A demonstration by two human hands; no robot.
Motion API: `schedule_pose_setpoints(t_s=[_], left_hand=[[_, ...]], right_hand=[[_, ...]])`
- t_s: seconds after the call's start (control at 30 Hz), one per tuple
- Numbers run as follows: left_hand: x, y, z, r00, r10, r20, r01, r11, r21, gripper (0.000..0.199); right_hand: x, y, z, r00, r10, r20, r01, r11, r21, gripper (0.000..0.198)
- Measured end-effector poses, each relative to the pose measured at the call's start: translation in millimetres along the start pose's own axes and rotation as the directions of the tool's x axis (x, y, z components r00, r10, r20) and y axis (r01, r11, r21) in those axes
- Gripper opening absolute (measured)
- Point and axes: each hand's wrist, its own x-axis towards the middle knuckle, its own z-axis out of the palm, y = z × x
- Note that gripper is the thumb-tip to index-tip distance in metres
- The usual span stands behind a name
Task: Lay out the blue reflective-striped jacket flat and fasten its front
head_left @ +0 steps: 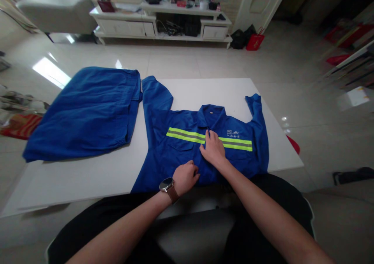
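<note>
A blue work jacket (178, 139) with a yellow-green reflective stripe lies front-up on the white table (87, 174), collar away from me, sleeves spread. My right hand (213, 149) rests on the jacket's front closure at the stripe, fingers pressing or pinching the fabric. My left hand (185, 176), with a wristwatch, is curled on the jacket's front lower down, near the table's near edge; it looks pinched on the cloth.
Folded blue trousers (84, 112) lie on the table's left part, hanging over its left edge. A white TV cabinet (160, 22) stands at the far wall. Red bags (254, 41) and clutter sit on the tiled floor around.
</note>
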Motion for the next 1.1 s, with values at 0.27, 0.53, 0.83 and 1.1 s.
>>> schedule_pose_setpoints(t_s=[0.27,0.53,0.83,1.1], left_hand=[[0,-2,-2,1.0,0.002,0.007,-0.002,1.0,-0.013,0.016],[-2,-5,-1,1.0,0.025,-0.002,-0.025,1.0,-0.011,0.015],[-2,-5,-1,0.999,0.043,0.006,-0.043,0.999,-0.004,0.016],[0,-6,2,0.999,0.043,-0.004,-0.043,0.999,-0.02,0.016]], right_hand=[[3,-7,7,0.998,-0.04,0.048,0.04,0.999,0.002,0.062],[2,-8,6,0.997,-0.023,0.071,0.024,1.0,-0.012,0.06],[-1,-5,3,0.998,0.016,0.066,-0.014,0.999,-0.033,0.067],[-1,3,7,0.996,0.03,0.088,-0.027,0.999,-0.039,0.066]])
